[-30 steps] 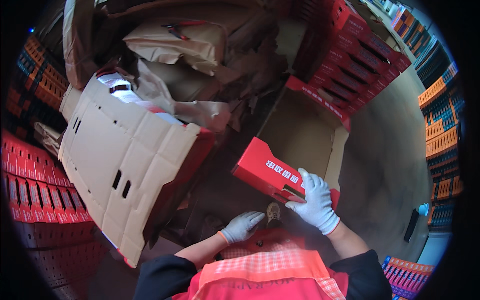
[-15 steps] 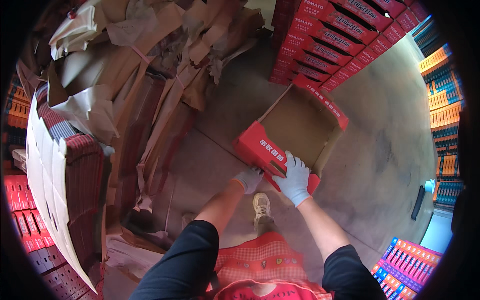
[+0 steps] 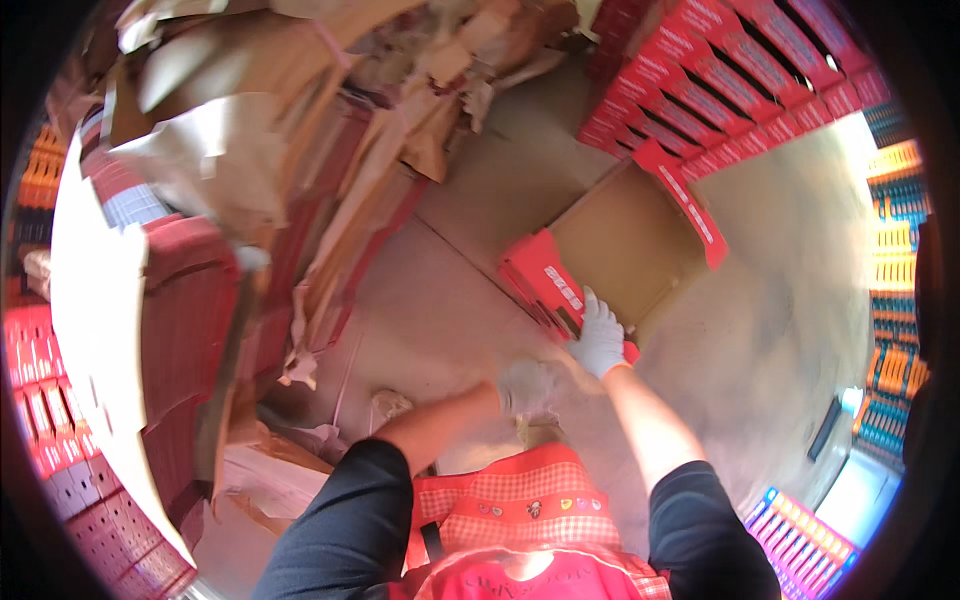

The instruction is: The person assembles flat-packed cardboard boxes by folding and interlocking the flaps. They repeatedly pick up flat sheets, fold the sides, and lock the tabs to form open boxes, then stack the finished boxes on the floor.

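A red open-topped cardboard box (image 3: 640, 235) with a bare brown inside is held out in front of me, tilted. White lettering runs along its red walls. My right hand (image 3: 600, 338), in a white glove, grips the box's near wall, fingers reaching over the edge to the inside. My left hand (image 3: 527, 388), also gloved, is smeared by motion below the box's near left corner, apart from it. How its fingers are set cannot be made out.
Stacked red boxes (image 3: 720, 85) rise at the far right. Crumpled brown paper (image 3: 220, 150) and flattened red cardboard (image 3: 185, 310) fill the left. Orange and teal packages (image 3: 895, 250) line the right rim. Purple and orange packs (image 3: 800, 535) lie lower right. Concrete floor (image 3: 440, 300) runs between.
My left hand has come off the box's near corner and moved down toward me. The right hand keeps its grip. The whole view has shifted, so the box appears farther right.
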Motion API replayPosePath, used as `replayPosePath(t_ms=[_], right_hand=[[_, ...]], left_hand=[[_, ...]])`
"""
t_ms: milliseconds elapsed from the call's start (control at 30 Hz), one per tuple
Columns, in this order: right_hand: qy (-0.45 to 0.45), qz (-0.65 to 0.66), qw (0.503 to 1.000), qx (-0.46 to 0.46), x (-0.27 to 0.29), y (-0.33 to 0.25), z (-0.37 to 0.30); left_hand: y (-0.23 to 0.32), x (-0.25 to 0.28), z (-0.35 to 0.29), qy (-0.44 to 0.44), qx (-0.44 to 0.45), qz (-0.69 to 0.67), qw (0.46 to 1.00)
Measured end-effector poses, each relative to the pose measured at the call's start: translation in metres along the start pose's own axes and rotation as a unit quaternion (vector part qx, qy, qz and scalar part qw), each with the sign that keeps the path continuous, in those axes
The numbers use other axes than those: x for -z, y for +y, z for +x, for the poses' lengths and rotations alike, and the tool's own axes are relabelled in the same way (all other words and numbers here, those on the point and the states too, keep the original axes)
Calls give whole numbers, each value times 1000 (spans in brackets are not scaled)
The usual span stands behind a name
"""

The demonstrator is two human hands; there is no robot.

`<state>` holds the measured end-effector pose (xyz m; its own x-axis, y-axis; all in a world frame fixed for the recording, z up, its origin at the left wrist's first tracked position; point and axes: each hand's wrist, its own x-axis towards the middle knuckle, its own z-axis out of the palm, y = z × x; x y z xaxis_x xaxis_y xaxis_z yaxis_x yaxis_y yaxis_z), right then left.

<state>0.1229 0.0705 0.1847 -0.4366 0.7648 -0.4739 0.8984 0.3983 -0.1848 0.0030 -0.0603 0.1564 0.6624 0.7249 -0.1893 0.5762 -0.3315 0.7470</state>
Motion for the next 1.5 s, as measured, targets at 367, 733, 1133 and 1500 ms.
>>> replayPosePath(t_ms=[367,733,1133,1500], right_hand=[[-307,444,769,341,236,-244,-162],[118,86,925,351,248,-578,-50],[-430,322,817,208,348,-556,-54],[90,-84,771,625,194,-575,-175]], left_hand=[[272,111,-341,519,329,55,787],[164,79,-680,846,325,-376,191],[241,92,-708,770,33,-577,273],[168,211,-538,709,627,-18,323]])
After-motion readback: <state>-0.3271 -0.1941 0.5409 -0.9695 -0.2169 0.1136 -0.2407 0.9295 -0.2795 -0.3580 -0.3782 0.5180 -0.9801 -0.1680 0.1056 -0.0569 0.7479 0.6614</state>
